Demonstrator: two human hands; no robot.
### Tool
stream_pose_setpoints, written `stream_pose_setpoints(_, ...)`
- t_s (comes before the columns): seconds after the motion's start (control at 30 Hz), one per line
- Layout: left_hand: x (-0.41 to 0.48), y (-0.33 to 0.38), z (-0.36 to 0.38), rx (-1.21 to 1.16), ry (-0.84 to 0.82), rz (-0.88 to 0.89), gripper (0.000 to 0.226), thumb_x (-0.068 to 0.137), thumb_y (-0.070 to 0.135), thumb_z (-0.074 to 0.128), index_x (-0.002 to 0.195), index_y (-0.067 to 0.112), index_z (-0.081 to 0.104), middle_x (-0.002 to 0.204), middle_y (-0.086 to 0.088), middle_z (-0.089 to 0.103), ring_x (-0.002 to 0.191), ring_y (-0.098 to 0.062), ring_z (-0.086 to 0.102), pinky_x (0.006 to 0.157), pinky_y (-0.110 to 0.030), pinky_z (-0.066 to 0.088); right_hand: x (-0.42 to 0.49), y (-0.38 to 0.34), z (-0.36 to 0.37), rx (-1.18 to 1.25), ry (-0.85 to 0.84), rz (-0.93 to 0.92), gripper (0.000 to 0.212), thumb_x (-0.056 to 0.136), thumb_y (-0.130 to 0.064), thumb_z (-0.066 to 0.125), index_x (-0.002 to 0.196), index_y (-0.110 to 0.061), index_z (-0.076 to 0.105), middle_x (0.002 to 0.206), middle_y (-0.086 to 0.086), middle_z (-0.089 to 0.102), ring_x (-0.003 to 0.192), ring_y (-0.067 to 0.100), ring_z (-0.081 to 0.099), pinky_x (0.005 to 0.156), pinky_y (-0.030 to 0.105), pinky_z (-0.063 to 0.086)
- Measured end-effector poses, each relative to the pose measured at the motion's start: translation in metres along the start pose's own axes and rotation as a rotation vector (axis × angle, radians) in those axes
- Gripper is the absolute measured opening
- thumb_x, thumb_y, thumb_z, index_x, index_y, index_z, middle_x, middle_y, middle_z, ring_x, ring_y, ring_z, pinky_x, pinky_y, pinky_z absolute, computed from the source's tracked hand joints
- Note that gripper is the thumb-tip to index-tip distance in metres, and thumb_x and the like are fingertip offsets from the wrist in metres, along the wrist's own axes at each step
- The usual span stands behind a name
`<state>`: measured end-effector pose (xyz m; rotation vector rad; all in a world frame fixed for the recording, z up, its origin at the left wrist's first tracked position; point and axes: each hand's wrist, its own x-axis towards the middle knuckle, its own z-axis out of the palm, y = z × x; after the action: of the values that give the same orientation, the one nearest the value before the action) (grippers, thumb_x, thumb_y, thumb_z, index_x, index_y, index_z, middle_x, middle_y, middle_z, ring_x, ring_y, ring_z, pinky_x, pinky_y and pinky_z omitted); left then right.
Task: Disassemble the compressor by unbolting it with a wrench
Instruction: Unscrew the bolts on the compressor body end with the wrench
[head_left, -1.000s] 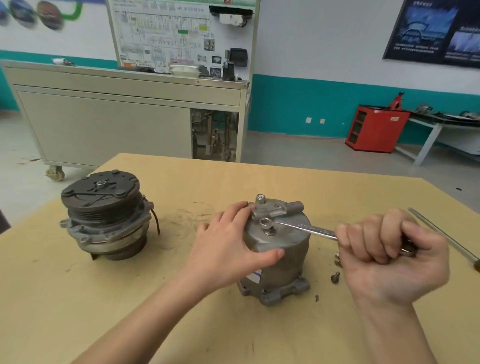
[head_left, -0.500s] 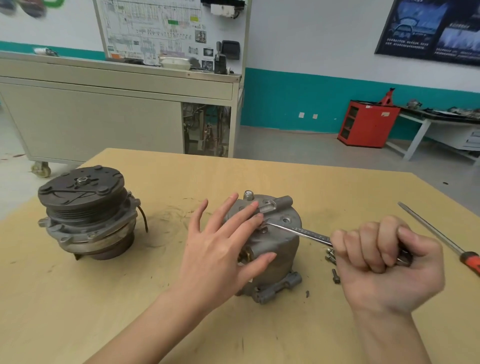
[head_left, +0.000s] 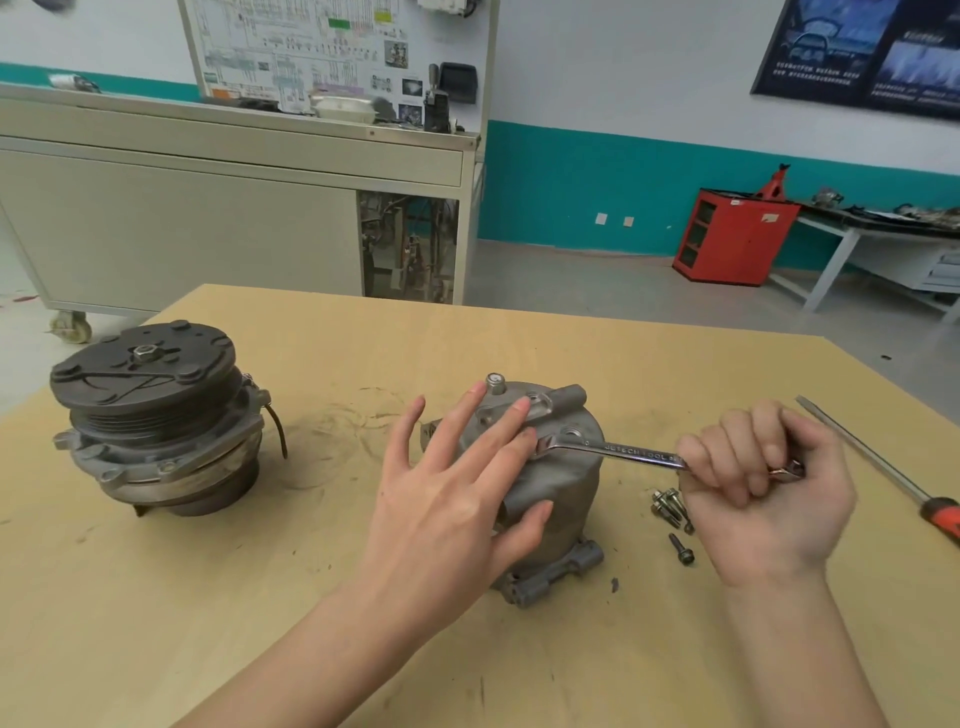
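We log left hand (head_left: 441, 509) now flat on compressor (head_left: 571, 499) — clasp released; right hand (head_left: 763, 499) fisted round wrench (head_left: 623, 452) — reseating likely.

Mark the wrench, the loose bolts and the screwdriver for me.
wrench (head_left: 623, 451), head view, on the lettered shank.
loose bolts (head_left: 667, 505), head view, on the middle of the cluster.
screwdriver (head_left: 857, 448), head view, on the bare metal shaft.
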<state>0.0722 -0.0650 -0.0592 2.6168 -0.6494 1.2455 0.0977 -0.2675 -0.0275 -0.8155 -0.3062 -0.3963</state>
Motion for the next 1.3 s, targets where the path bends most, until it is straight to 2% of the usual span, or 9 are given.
stream_pose_setpoints(0.17, 0.002, 0.000, 0.001, -0.006, -0.001, 0.009, 0.041, 0.087, 0.043, 0.052, 0.105, 0.014, 0.074, 0.130, 0.001, 0.063, 0.130, -0.027, 0.052, 0.103, -0.057, 0.040, 0.004, -0.008, -0.007, -0.195, 0.324, -0.057, 0.041, 0.099, -0.031, 0.042, 0.060, -0.020, 0.047, 0.045, -0.004, 0.039, 0.040, 0.016, 0.046, 0.049, 0.026, 0.047)
stream_pose_setpoints(0.27, 0.002, 0.002, 0.001, -0.049, -0.021, -0.008, 0.042, 0.087, 0.043, 0.051, 0.106, 0.013, 0.074, 0.131, 0.000, 0.062, 0.129, -0.031, 0.052, 0.101, -0.059, 0.042, 0.012, -0.017, -0.008, -0.921, 0.255, -0.246, 0.033, 0.096, -0.028, 0.039, 0.068, -0.019, 0.052, 0.050, 0.002, 0.057, 0.043, 0.021, 0.057, 0.050, 0.031, 0.049)
stream_pose_setpoints(0.37, 0.003, 0.001, -0.002, -0.193, -0.118, -0.109, 0.047, 0.085, 0.050, 0.048, 0.113, 0.020, 0.070, 0.148, -0.003, 0.045, 0.132, -0.035, 0.048, 0.104, -0.059, 0.040, 0.021, -0.028, -0.017, -1.153, 0.146, -0.113, 0.040, 0.094, -0.027, 0.044, 0.058, -0.016, 0.058, 0.039, 0.000, 0.041, 0.032, 0.013, 0.037, 0.041, 0.026, 0.033)
stream_pose_setpoints(0.5, 0.012, -0.011, -0.011, -0.484, -0.377, -0.426, 0.091, 0.063, 0.084, 0.046, 0.144, 0.060, 0.012, 0.162, 0.019, -0.009, 0.139, -0.012, 0.031, 0.112, -0.044, 0.031, 0.020, -0.031, -0.020, -1.131, 0.062, 0.008, 0.037, 0.091, -0.022, 0.059, 0.056, -0.010, 0.055, 0.043, -0.001, 0.031, 0.039, 0.011, 0.026, 0.042, 0.021, 0.025)
stream_pose_setpoints(0.57, 0.019, -0.020, -0.009, -0.567, -0.474, -0.580, 0.119, 0.048, 0.087, 0.051, 0.148, 0.054, -0.004, 0.161, 0.021, 0.001, 0.141, -0.007, 0.027, 0.114, -0.037, 0.028, 0.015, -0.029, -0.022, -1.068, 0.064, -0.003, 0.036, 0.088, -0.018, 0.064, 0.056, -0.009, 0.052, 0.044, -0.005, 0.034, 0.040, 0.008, 0.026, 0.040, 0.015, 0.023)
stream_pose_setpoints(0.63, 0.023, -0.022, -0.005, -0.577, -0.526, -0.621, 0.125, 0.045, 0.083, 0.054, 0.152, 0.038, 0.008, 0.151, 0.018, 0.031, 0.137, -0.008, 0.033, 0.112, -0.033, 0.030, 0.016, -0.030, -0.020, -1.090, 0.043, -0.044, 0.034, 0.084, -0.022, 0.068, 0.059, -0.007, 0.050, 0.044, -0.008, 0.035, 0.043, 0.006, 0.027, 0.042, 0.014, 0.024)
stream_pose_setpoints(0.73, 0.023, -0.022, -0.003, -0.588, -0.504, -0.614, 0.120, 0.042, 0.080, 0.051, 0.149, 0.033, 0.024, 0.130, 0.023, 0.040, 0.130, -0.006, 0.037, 0.108, -0.029, 0.031, 0.041, -0.020, -0.018, -1.246, -0.028, -0.035, 0.033, 0.085, -0.026, 0.065, 0.063, -0.006, 0.050, 0.049, -0.008, 0.033, 0.046, 0.004, 0.028, 0.049, 0.024, 0.026)
stream_pose_setpoints(0.97, 0.019, -0.025, 0.000, -0.633, -0.506, -0.611, 0.123, 0.042, 0.080, 0.054, 0.150, 0.036, 0.017, 0.127, 0.028, 0.032, 0.129, 0.000, 0.032, 0.103, -0.024, 0.030, 0.140, 0.041, 0.039, -1.853, -0.539, 0.122, 0.028, 0.093, -0.030, 0.048, 0.067, -0.021, 0.047, 0.068, -0.002, 0.051, 0.067, 0.019, 0.048, 0.051, 0.027, 0.030)
stream_pose_setpoints(1.3, 0.022, -0.017, -0.002, -0.619, -0.480, -0.645, 0.115, 0.041, 0.078, 0.057, 0.143, 0.035, 0.026, 0.134, 0.022, 0.042, 0.128, -0.006, 0.039, 0.107, -0.035, 0.036, 0.122, 0.116, 0.148, -2.089, -1.072, -0.310, 0.027, 0.100, -0.029, 0.031, 0.097, -0.014, 0.053, 0.080, 0.002, 0.050, 0.077, 0.024, 0.049, 0.065, 0.035, 0.034)
